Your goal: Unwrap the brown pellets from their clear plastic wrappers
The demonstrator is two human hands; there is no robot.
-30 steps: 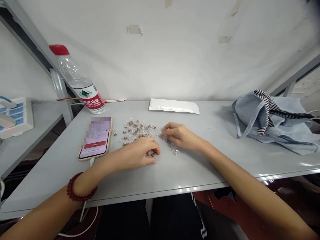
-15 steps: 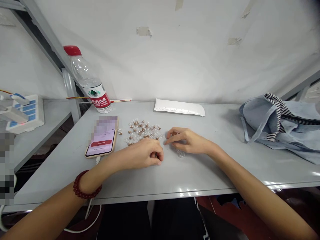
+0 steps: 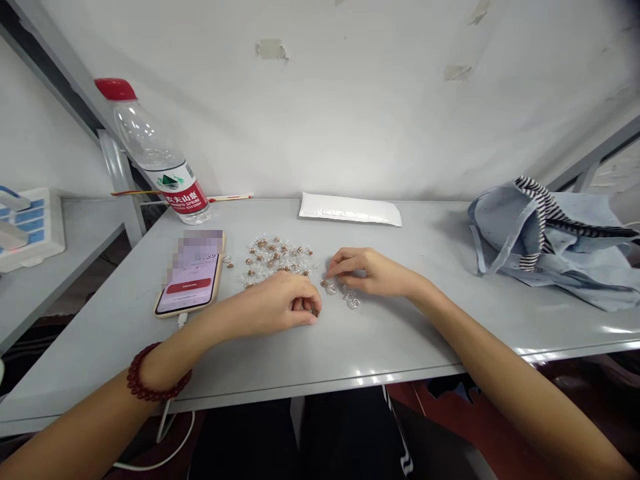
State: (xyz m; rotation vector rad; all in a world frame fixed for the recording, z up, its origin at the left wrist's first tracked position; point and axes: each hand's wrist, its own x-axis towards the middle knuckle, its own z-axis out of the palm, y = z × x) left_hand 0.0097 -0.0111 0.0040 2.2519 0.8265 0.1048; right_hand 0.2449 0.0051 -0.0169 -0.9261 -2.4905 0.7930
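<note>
The tiny clear bottles with brown, cork-like tops (image 3: pixel 273 257) lie in a loose heap on the grey surface (image 3: pixel 280 367), near the middle of the frame. It looks like the step in hand is sorting or picking through these little things, a few at a time. The left hand (image 3: pixel 285 297) rests just below the heap, with its fingers curled in and its thumb pointing to the right. I cannot tell if it has a bottle tucked inside, because the fingers hide that spot. The right hand (image 3: pixel 373 270) is bent over the surface, a bit right of the middle. Its fingertips are close to a small clear bottle (image 3: pixel 330 287), but I cannot tell if they are pinching anything. One more clear piece (image 3: pixel 353 301) lies just below that hand. The next move seems to call for a soft pinch with thumb and finger, since the bottles look small and slippery and could roll. One stray bottle (image 3: pixel 229 262) sits left of the heap, right beside the phone (image 3: pixel 193 290).
</note>
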